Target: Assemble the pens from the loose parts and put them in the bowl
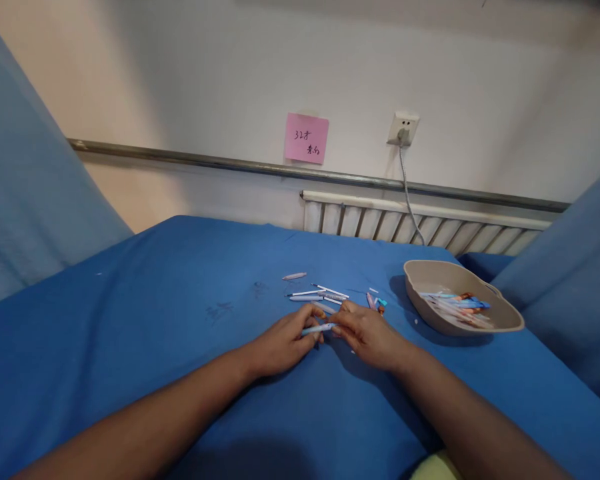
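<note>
My left hand (283,343) and my right hand (367,335) meet over the blue table cloth (155,320), both pinching a light blue pen (319,329) that lies level between their fingertips. Just beyond the hands lie several loose pens and pen parts (320,293), pale and thin. A few small coloured caps (377,303) sit to the right of them.
A beige oval tray (505,320) with several pens in it stands at the right. Behind the table run a white radiator (415,223) and a metal rail. A pink note (307,138) and a wall socket (403,128) with a grey cable are on the wall.
</note>
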A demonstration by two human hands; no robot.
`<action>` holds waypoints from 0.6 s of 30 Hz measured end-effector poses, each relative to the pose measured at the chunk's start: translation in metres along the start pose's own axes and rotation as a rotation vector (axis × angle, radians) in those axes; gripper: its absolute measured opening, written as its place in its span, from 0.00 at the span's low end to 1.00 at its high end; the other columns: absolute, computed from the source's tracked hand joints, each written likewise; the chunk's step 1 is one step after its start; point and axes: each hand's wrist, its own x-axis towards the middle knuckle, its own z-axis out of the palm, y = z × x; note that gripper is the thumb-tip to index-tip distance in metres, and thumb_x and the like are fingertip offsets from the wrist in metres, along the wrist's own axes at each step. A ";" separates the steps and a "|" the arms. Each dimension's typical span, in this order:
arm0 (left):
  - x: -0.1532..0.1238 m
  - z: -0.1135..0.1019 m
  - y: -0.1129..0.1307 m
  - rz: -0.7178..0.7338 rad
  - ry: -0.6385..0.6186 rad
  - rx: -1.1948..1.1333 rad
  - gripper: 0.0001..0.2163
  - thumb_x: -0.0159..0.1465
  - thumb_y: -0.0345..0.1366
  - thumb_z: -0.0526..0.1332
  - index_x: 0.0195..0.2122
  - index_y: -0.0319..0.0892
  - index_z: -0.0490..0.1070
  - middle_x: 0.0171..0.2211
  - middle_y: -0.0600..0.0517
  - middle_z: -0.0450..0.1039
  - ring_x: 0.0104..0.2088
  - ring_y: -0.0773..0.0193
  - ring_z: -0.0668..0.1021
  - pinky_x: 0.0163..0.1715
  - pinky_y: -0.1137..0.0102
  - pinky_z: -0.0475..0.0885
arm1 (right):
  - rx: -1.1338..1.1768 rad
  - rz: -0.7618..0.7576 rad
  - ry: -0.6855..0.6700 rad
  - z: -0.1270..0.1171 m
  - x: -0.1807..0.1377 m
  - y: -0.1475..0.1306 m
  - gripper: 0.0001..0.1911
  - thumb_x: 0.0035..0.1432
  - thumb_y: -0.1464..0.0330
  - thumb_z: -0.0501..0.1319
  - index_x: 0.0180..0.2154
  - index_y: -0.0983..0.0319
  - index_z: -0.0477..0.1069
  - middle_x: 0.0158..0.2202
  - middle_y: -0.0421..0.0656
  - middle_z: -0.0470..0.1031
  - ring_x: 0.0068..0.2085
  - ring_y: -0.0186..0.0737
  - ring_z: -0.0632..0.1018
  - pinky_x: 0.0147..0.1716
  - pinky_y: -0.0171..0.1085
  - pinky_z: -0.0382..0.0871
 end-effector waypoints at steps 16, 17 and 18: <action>-0.003 0.004 -0.006 0.043 0.023 0.125 0.09 0.65 0.34 0.54 0.46 0.44 0.64 0.43 0.49 0.74 0.42 0.59 0.76 0.42 0.66 0.69 | 0.145 0.184 -0.006 0.009 0.002 -0.001 0.13 0.64 0.63 0.51 0.31 0.61 0.69 0.24 0.39 0.70 0.26 0.34 0.70 0.26 0.32 0.59; -0.002 0.005 -0.007 0.034 0.017 0.096 0.09 0.65 0.34 0.54 0.46 0.44 0.64 0.42 0.49 0.75 0.39 0.61 0.76 0.40 0.67 0.70 | 0.198 0.189 0.015 0.009 0.002 -0.001 0.10 0.63 0.63 0.53 0.34 0.61 0.68 0.27 0.39 0.71 0.27 0.34 0.71 0.27 0.31 0.60; -0.002 0.005 -0.008 0.024 0.010 0.060 0.09 0.65 0.34 0.53 0.46 0.43 0.63 0.41 0.50 0.75 0.36 0.62 0.76 0.37 0.68 0.70 | 0.240 0.183 0.045 0.010 0.003 -0.002 0.07 0.62 0.64 0.55 0.37 0.61 0.67 0.29 0.39 0.72 0.29 0.34 0.72 0.28 0.31 0.61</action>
